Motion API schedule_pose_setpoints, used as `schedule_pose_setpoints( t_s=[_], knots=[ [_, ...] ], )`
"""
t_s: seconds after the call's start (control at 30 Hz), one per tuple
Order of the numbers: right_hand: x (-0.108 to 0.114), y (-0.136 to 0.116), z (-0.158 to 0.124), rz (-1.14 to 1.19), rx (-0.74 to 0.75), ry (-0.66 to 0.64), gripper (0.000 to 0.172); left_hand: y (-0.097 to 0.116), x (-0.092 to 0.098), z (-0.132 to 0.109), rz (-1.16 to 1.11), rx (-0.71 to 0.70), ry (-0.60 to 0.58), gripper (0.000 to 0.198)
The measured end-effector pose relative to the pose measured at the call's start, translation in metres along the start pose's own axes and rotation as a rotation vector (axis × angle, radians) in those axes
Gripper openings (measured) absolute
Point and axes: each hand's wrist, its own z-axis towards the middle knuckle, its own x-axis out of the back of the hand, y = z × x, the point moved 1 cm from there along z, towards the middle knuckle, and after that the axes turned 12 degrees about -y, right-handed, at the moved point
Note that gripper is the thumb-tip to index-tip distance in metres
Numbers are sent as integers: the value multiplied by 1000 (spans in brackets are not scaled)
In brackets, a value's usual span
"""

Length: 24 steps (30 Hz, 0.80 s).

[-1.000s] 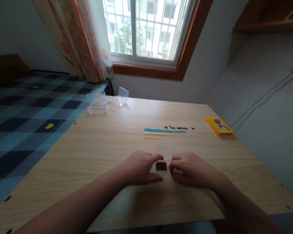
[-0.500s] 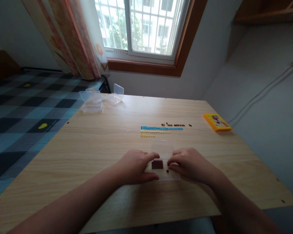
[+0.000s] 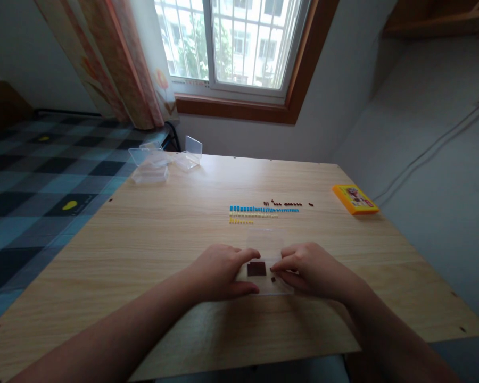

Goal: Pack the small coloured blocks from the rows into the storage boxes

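Observation:
Both my hands rest on the wooden table (image 3: pixel 151 250) around a clear plastic plate (image 3: pixel 281 287). A dark brown block of small pieces (image 3: pixel 256 268) sits on that plate, and one loose brown piece (image 3: pixel 273 279) lies just to its right. My left hand (image 3: pixel 219 271) grips the plate's left edge between thumb and forefinger. My right hand (image 3: pixel 309 268) is curled, its thumb and forefinger pinched close together right above the loose brown piece; whether they hold anything I cannot make out.
Rows of tiny blue pieces (image 3: pixel 263 209), pale yellow pieces (image 3: pixel 253 215), yellow pieces (image 3: pixel 240 221) and brown pieces (image 3: pixel 287 204) lie farther back. A yellow box (image 3: pixel 355 199) sits at the right edge. Clear plastic containers (image 3: pixel 149 165) stand at the back left, beside a checked bed (image 3: pixel 35 186).
The camera shifted slightly down and right at first. My right hand's fingers moved a little left toward the brown block, and a loose brown piece now shows on the plate.

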Motion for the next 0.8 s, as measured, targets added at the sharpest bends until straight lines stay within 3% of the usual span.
schedule_pose_setpoints(
  t_s=[0.8],
  knots=[
    [-7,1,5,-37,-43,2,21,1,-1,0,54,-2,-1,55]
  ],
)
